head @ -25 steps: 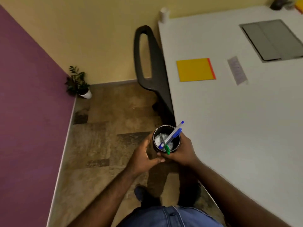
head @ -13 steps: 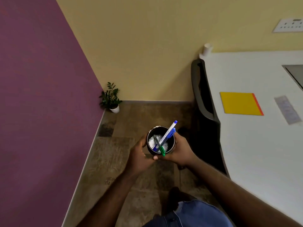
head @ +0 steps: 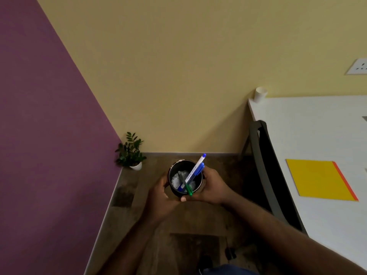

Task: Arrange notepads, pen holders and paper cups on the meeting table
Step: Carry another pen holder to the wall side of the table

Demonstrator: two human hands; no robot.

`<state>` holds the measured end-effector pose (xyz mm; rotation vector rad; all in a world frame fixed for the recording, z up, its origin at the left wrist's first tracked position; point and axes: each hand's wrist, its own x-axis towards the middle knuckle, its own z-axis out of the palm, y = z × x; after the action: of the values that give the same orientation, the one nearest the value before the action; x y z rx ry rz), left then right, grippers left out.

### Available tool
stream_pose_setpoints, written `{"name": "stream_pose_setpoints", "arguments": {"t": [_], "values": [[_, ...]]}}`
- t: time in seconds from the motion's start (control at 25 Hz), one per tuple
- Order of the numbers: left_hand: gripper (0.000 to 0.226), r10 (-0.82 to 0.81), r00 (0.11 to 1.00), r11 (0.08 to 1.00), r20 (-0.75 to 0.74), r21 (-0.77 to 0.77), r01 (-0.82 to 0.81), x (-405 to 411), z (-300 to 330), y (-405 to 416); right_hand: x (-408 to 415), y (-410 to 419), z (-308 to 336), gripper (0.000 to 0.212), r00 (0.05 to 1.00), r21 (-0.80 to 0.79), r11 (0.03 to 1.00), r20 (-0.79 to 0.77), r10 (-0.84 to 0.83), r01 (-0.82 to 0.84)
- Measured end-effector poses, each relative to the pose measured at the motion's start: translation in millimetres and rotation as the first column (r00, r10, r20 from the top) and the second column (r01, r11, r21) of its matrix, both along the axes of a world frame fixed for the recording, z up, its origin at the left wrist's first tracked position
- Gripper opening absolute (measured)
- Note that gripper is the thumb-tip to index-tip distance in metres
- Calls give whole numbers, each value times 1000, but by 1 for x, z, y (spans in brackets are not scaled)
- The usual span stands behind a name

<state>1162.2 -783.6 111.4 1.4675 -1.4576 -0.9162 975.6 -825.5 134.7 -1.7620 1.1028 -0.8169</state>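
Note:
A black round pen holder (head: 176,190) with blue, white and green pens (head: 193,172) and crumpled white stuff inside is held over the floor in front of me. My left hand (head: 159,196) cups its left side and my right hand (head: 212,186) wraps its right side. The white meeting table (head: 317,128) stands to the right. On it lies a yellow notepad (head: 317,178) with an orange edge. A white paper cup (head: 260,94) stands upright at the table's far left corner.
A black chair (head: 266,165) is pushed against the table's left edge, between me and the table. A small potted plant (head: 131,153) sits in the floor corner where the purple and yellow walls meet. A wall socket (head: 359,66) is above the table.
The view has swung left and up, so less of the table shows and more wall appears. Both hands still hold the pen holder the same way.

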Motion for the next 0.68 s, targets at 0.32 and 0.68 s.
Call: {"name": "stream_pose_setpoints", "arguments": {"t": [0.32,0.68], "values": [[68,-201,978,979,-49,-28,200,-15,13,-176,-14,-140,9,78,982,25,982,-21,-189,190],[76,-588,809,809,-1,15,587,-45,-4,-376,-29,-264,0,91,832,31,832,-36,-553,554]]}}
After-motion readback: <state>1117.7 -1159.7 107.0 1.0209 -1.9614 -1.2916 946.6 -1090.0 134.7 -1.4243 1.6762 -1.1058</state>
